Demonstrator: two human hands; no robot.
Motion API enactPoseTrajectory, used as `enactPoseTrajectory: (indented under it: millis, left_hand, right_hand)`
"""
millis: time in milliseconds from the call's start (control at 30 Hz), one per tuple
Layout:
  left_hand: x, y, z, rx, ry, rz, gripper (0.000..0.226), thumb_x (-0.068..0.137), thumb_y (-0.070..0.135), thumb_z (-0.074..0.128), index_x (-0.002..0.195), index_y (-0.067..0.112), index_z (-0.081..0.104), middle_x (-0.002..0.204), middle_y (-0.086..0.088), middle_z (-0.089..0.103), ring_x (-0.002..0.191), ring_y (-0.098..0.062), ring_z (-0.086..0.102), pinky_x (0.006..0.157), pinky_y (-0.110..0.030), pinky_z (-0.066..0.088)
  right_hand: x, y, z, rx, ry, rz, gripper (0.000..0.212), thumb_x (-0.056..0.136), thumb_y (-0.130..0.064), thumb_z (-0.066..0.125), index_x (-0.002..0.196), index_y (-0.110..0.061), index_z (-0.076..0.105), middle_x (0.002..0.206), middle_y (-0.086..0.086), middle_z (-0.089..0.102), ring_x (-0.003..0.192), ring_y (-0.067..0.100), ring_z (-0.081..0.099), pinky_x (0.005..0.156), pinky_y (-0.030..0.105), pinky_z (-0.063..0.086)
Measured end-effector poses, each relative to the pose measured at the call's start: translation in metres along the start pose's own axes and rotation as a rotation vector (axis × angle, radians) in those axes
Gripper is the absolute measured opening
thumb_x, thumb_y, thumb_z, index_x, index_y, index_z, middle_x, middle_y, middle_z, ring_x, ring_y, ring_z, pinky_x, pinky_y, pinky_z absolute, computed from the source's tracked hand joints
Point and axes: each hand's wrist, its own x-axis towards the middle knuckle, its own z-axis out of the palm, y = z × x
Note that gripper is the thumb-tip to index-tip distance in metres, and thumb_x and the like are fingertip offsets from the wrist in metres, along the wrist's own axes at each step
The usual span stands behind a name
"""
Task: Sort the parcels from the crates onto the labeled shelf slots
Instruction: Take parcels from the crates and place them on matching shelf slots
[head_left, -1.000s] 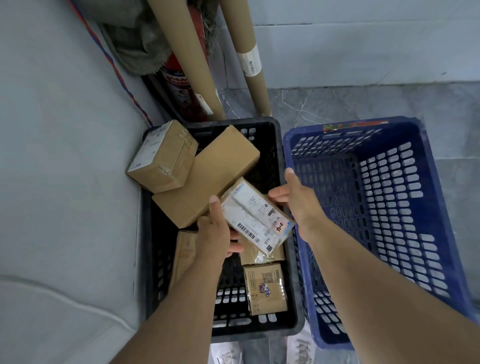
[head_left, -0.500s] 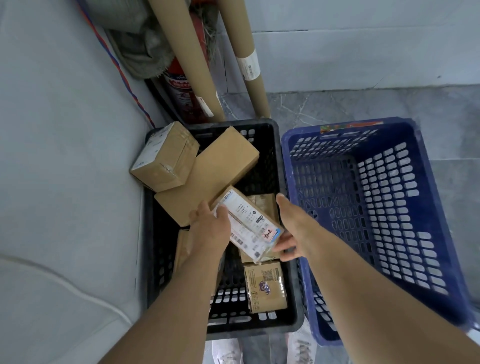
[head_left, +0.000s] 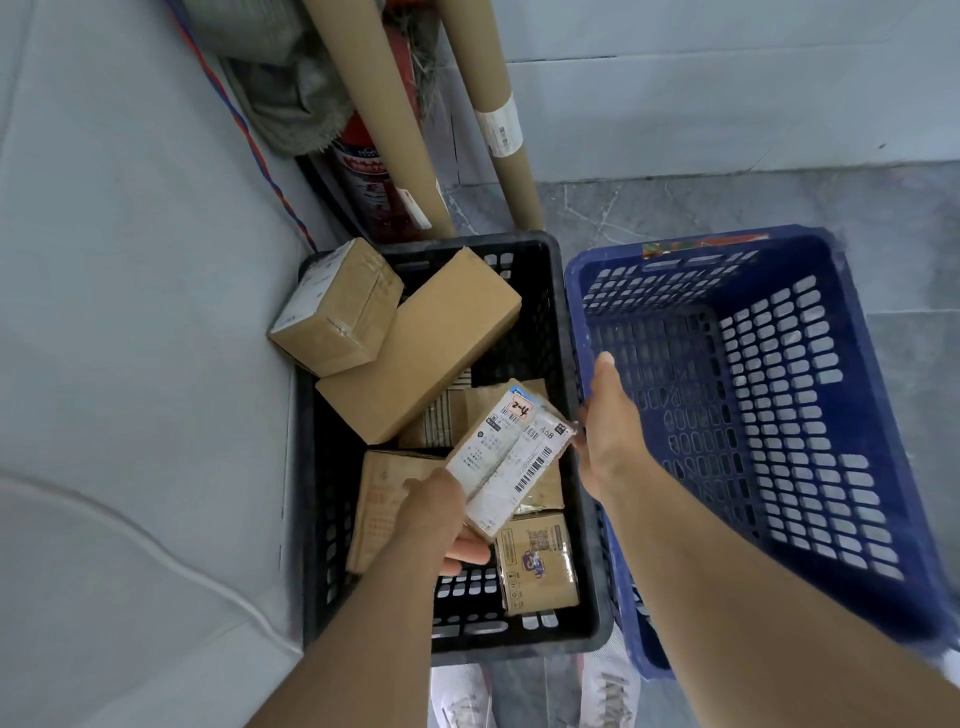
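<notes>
A small flat parcel (head_left: 511, 457) with white shipping labels and a barcode is lifted above the black crate (head_left: 311, 519). My left hand (head_left: 436, 514) grips its near end, with the fingers underneath. My right hand (head_left: 608, 431) is at the parcel's far right corner, fingertips touching it and thumb pointing up and away. In the black crate lie a long plain box (head_left: 421, 343), a flat brown parcel (head_left: 379, 504), a small printed box (head_left: 537, 561) and a striped parcel (head_left: 447, 415). A cube-shaped box (head_left: 335, 312) sits on the crate's far left rim.
A blue crate (head_left: 779, 415) stands right against the black one, with nothing visible inside. Two cardboard tubes (head_left: 384, 104) and a red fire extinguisher (head_left: 369, 182) lean in the corner behind. A grey wall runs along the left. My shoes (head_left: 457, 696) are just in front of the crates.
The labeled parcel has been turned so its barcode end faces right, and it sits lower toward me. My right hand slid from under the parcel to its far right corner.
</notes>
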Motion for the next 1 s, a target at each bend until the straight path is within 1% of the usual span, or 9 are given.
enactPoseTrajectory:
  millis: [100,167,300,467,567,667,833,933,1000]
  left_hand:
    - [-0.011,-0.008,0.008,-0.019,-0.13,-0.05,0.038,0.101,0.021,0.025,0.105,0.006,0.059,0.073,-0.013,0.075,0.068,-0.023,0.074,0.08,-0.042,0.059]
    - [-0.016,-0.009,0.016,0.038,-0.174,-0.043,0.032,0.101,0.02,0.028,0.097,0.008,0.057,0.081,-0.011,0.073,0.078,-0.022,0.071,0.085,-0.041,0.057]
    - [-0.001,-0.001,0.028,-0.014,-0.102,0.168,0.027,0.103,0.025,0.035,0.119,0.013,0.054,0.113,-0.009,0.063,0.093,-0.018,0.053,0.09,-0.037,0.048]
    - [0.001,0.007,0.032,-0.434,-0.253,0.201,0.044,0.102,0.048,0.033,0.097,0.023,0.069,0.094,-0.003,0.074,0.093,-0.021,0.067,0.089,-0.039,0.052]
    - [0.002,0.008,0.035,-0.532,-0.285,0.185,0.049,0.101,0.057,0.026,0.089,0.029,0.066,0.083,0.002,0.071,0.081,-0.015,0.067,0.067,-0.032,0.051]
    - [0.001,0.007,0.039,-0.568,-0.285,0.208,0.051,0.1,0.058,0.024,0.087,0.031,0.065,0.066,0.01,0.072,0.063,-0.006,0.067,0.058,-0.028,0.047]
    - [-0.014,0.014,0.039,-0.548,-0.283,0.245,0.051,0.1,0.058,0.022,0.092,0.031,0.064,0.083,0.009,0.068,0.072,-0.004,0.063,0.059,-0.024,0.044]
    - [-0.037,0.019,0.034,-0.514,-0.271,0.283,0.053,0.101,0.057,0.022,0.09,0.03,0.066,0.082,0.007,0.069,0.072,-0.006,0.065,0.06,-0.025,0.045]
    - [-0.057,0.02,0.031,-0.498,-0.253,0.296,0.05,0.102,0.054,0.023,0.087,0.032,0.065,0.078,0.01,0.069,0.073,-0.005,0.065,0.063,-0.026,0.046]
  right_hand:
    - [-0.005,-0.001,0.0,0.097,-0.102,-0.028,0.058,0.103,-0.047,0.034,0.147,-0.011,0.036,0.128,0.0,0.052,0.109,0.015,0.054,0.075,0.023,0.048]
    - [-0.006,-0.004,0.001,0.107,-0.156,-0.054,0.053,0.103,-0.044,0.034,0.141,-0.007,0.044,0.129,0.006,0.057,0.106,0.014,0.058,0.079,0.025,0.046]
    - [0.0,0.003,-0.001,-0.062,-0.131,-0.025,0.045,0.102,-0.052,0.031,0.087,-0.021,0.06,0.073,-0.004,0.069,0.065,0.009,0.063,0.064,0.026,0.049]
    - [0.003,0.027,-0.013,-0.362,-0.192,0.146,0.066,0.098,-0.061,0.023,0.12,-0.015,0.065,0.118,0.013,0.068,0.104,0.029,0.064,0.081,0.038,0.054]
    - [0.003,0.037,-0.019,-0.448,-0.19,0.191,0.067,0.098,-0.061,0.02,0.135,-0.018,0.056,0.138,0.01,0.056,0.128,0.03,0.05,0.102,0.042,0.039]
    - [0.004,0.041,-0.022,-0.415,-0.168,0.205,0.066,0.097,-0.06,0.022,0.137,-0.018,0.054,0.141,0.01,0.054,0.132,0.031,0.047,0.114,0.047,0.03]
    - [-0.003,0.034,-0.029,-0.382,-0.175,0.156,0.053,0.102,-0.048,0.026,0.126,-0.017,0.062,0.126,0.007,0.065,0.116,0.026,0.058,0.097,0.037,0.042]
    - [-0.021,0.021,-0.035,-0.372,-0.18,0.12,0.049,0.102,-0.044,0.028,0.117,-0.017,0.066,0.114,0.006,0.069,0.102,0.023,0.063,0.077,0.031,0.044]
    - [-0.037,0.009,-0.037,-0.374,-0.162,0.104,0.047,0.101,-0.045,0.032,0.11,-0.016,0.067,0.109,0.005,0.07,0.097,0.022,0.064,0.077,0.032,0.047]
